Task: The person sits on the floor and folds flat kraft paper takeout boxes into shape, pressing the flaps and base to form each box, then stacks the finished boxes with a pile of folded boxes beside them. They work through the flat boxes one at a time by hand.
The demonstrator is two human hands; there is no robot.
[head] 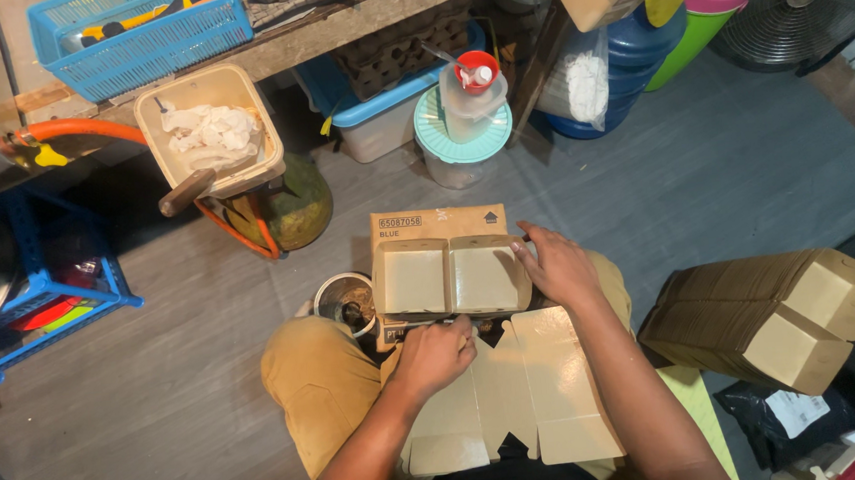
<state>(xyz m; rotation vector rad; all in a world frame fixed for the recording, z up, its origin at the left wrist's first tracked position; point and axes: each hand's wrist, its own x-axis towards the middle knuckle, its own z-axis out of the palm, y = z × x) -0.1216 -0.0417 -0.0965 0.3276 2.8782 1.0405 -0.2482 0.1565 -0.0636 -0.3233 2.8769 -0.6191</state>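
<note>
Here the half-folded box point(450, 276) rests on a carton point(436, 224) before the knees, the left hand point(434, 355) curled closed on its near flap, the right hand point(558, 266) open flat against its side, so uneven pressing could crease it crooked.

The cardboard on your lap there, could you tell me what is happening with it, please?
A person sits on the floor with a flat, unfolded paper box blank across the lap. The left hand presses on the blank's upper edge, while the right hand rests on the right edge of a two-compartment paper tray, which sits on a brown carton. A stack of nested paper boxes lies to the right, and a small metal cup stands to the left.
</note>
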